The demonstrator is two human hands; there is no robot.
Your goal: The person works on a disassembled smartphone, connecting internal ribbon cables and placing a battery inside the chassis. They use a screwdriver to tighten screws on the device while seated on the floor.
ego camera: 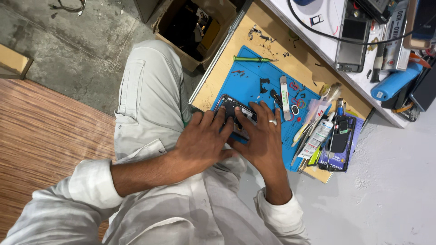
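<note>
An opened black phone (232, 108) with its insides showing lies on a blue work mat (251, 76). My left hand (203, 140) lies across the phone's near end, fingers pressing on it. My right hand (260, 136), a ring on one finger, rests beside it with the fingertips on the phone's right part. Much of the phone is hidden under both hands.
A green screwdriver (252, 59) lies at the mat's far edge. A thin metal tool (284, 97), small loose parts, tweezers and tubes (315, 134) sit to the right. Another phone (352, 43) and a blue cylinder (394, 81) lie on the white bench. A cardboard box (196, 27) stands on the floor.
</note>
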